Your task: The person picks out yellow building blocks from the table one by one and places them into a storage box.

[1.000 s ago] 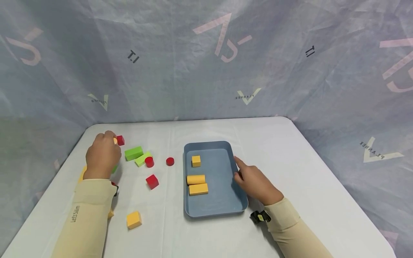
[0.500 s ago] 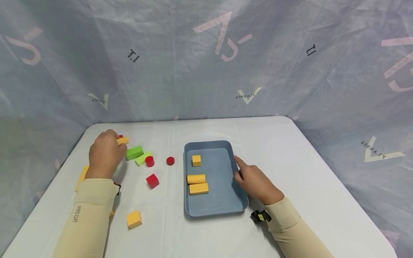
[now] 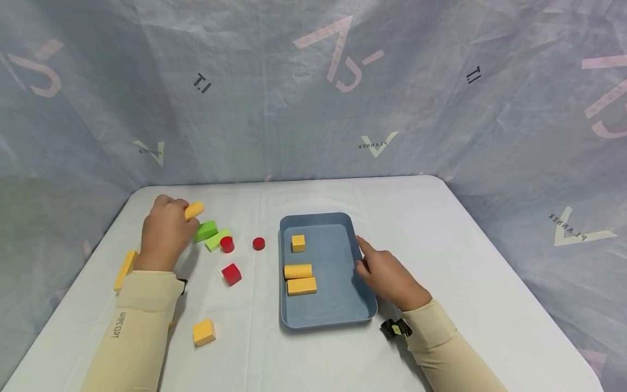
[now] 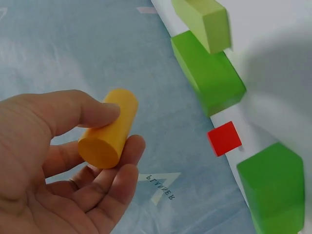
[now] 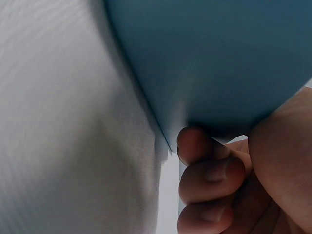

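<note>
My left hand [image 3: 168,231] pinches a yellow cylinder block [image 3: 194,210] above the table's left side. In the left wrist view the thumb lies on top of the cylinder [image 4: 109,129] and the fingers are beneath it. My right hand [image 3: 389,277] grips the right rim of a blue-grey tray [image 3: 325,325]; in the right wrist view curled fingers [image 5: 209,180] sit against its outer wall. Inside the tray, along its left side, are a small yellow cube [image 3: 297,243], a yellow cylinder [image 3: 297,271] and a yellow rectangular block [image 3: 301,286].
Left of the tray lie green blocks [image 3: 206,231], a light green block [image 3: 218,239], a red cylinder [image 3: 227,244], a red disc [image 3: 258,243] and a red cube [image 3: 232,274]. A yellow cube [image 3: 203,332] is nearer me. A yellow bar [image 3: 125,270] lies beside my left wrist.
My left hand has moved to the right, carrying the yellow cylinder, which now shows more beyond the fingers. The right hand and the tray have stayed in place.
</note>
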Demonstrator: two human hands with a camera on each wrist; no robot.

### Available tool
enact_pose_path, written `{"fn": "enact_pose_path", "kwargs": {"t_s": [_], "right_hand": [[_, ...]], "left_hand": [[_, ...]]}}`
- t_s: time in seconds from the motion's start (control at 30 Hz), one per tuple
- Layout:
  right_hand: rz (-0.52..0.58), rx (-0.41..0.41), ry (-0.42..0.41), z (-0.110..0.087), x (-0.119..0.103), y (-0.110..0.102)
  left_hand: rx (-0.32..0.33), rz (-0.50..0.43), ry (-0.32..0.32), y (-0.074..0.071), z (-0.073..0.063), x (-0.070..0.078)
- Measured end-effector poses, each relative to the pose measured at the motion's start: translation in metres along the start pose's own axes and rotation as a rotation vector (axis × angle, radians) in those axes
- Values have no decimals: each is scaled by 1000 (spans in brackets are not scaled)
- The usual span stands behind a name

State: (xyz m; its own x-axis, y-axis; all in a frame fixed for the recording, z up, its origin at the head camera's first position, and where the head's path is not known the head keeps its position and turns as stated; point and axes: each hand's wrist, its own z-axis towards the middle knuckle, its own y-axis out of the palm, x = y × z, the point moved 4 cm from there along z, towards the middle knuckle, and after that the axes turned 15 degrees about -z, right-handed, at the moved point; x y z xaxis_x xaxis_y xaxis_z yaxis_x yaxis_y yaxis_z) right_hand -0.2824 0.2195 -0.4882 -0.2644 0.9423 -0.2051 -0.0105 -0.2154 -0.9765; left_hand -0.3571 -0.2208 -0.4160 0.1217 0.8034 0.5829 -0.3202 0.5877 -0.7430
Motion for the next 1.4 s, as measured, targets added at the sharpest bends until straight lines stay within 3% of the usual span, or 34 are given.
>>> {"fn": "enact_pose_path", "kwargs": {"t_s": [0.2, 0.5, 0.73, 1.17, 1.4], "right_hand": [[-8, 14, -9, 1, 1, 0], [-4, 3, -8, 0, 0, 0], [-1, 6, -7, 1, 1, 0], [6, 5, -4, 1, 1, 1], [7, 5, -3, 0, 0, 0]], "left_hand": [[-12, 36, 20, 2, -1, 10], [12, 49, 148, 5, -5, 16], [-17, 52, 131, 11, -6, 26], [4, 32, 264, 17, -10, 42], [-11, 28, 297, 24, -11, 46]]}}
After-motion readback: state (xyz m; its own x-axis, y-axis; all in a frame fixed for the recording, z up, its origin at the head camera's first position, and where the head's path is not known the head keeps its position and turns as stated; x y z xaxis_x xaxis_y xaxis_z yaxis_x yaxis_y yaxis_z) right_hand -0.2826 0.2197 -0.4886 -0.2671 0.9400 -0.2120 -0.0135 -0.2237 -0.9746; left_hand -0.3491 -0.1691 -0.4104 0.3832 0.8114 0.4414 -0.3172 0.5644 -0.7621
